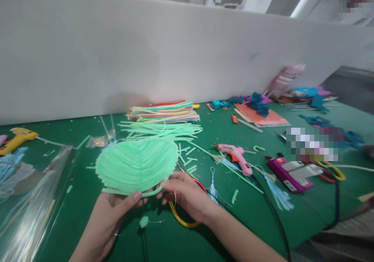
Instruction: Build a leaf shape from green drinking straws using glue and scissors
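A pale green leaf shape (137, 162) built from rows of pipe cleaners is held above the table, its ridged face toward me. My left hand (117, 209) is closed on its lower edge, thumb in front and fingers behind. My right hand (182, 192) pinches a green pipe cleaner (156, 191) that curves along the leaf's lower right edge. Under my right hand lie scissors (182, 220) with yellow and red handles, partly hidden. Below the leaf is a small green tuft (144, 221) near a thin dark stem.
Behind the leaf lie loose green pipe cleaners (163, 129) and a multicoloured bundle (166, 112). Short cut pieces (188, 159) are scattered beside it. To the right are a pink glue gun (238, 157) with its cord, blue tassels (279, 194) and a purple power strip (289, 174). A yellow glue gun (19, 139) lies left.
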